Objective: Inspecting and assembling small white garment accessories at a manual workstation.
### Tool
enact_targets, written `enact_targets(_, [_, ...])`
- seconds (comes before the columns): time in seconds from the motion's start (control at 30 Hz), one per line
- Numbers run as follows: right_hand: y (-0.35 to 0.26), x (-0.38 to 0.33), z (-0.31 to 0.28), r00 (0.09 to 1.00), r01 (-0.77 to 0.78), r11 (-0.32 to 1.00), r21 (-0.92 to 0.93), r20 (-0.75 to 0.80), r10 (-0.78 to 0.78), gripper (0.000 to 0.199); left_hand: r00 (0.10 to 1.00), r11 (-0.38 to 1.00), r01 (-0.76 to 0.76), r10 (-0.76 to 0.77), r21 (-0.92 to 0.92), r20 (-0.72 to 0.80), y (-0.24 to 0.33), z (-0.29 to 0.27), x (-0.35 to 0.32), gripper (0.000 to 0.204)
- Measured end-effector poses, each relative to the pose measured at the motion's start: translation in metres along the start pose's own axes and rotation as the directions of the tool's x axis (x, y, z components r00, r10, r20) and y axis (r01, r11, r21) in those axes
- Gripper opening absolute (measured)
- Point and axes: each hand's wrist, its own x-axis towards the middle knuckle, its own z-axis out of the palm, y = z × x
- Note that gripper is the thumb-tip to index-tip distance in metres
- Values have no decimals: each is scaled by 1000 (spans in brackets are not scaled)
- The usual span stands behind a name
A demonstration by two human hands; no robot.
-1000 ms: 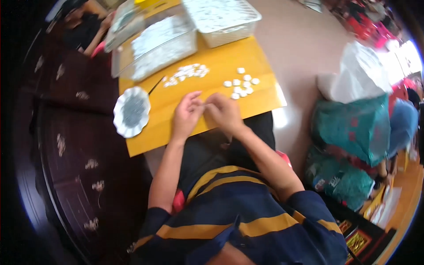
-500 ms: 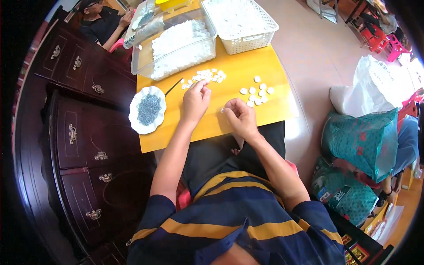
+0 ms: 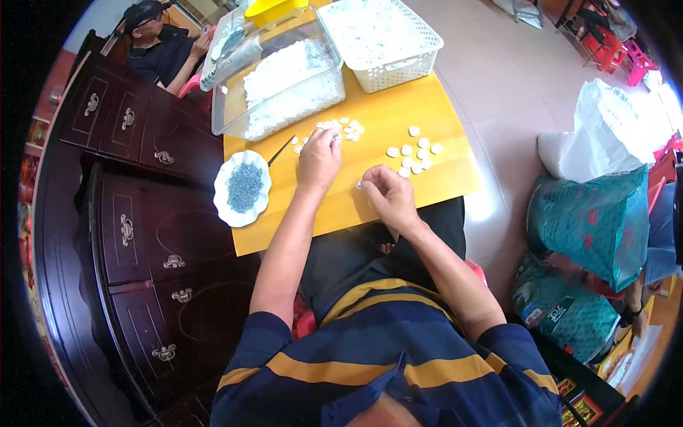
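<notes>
Left hand: my left hand (image 3: 319, 158) lies palm down on the yellow table (image 3: 356, 206), fingertips on the small heap of white pieces (image 3: 340, 130) near the far edge. Half a second ago it was there too. I cannot tell if it pinches one.
Right hand: my right hand (image 3: 388, 193) is curled at the middle of the table, thumb and forefinger pinching a tiny white piece (image 3: 360, 186). It has come a little toward the near edge.
Second group: more white pieces (image 3: 413, 156) lie loose toward the right edge, apart from both hands.
Dish: a white scalloped dish (image 3: 242, 188) of small grey bits sits on the left edge.
Far edge: a clear tub (image 3: 281, 78) of white pieces and a white basket (image 3: 384, 39) stand there.
View: the camera has shifted since one second ago, so the table now appears more central.
</notes>
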Motion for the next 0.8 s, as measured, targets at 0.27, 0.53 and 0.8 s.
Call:
enact_targets(0.27, [0, 1, -1, 1000, 14, 999, -29, 7, -14, 6, 999, 998, 53, -53, -14, 13, 6, -2, -7, 10])
enact_targets(0.53, [0, 0, 0, 1000, 11, 999, -34, 4, -11, 7, 994, 997, 80, -78, -24, 73, 3, -4, -4, 13])
enact_targets(0.8, [1, -1, 0, 1000, -12, 999, -41, 17, 12, 5, 996, 992, 82, -78, -91, 44, 1, -13, -21, 13])
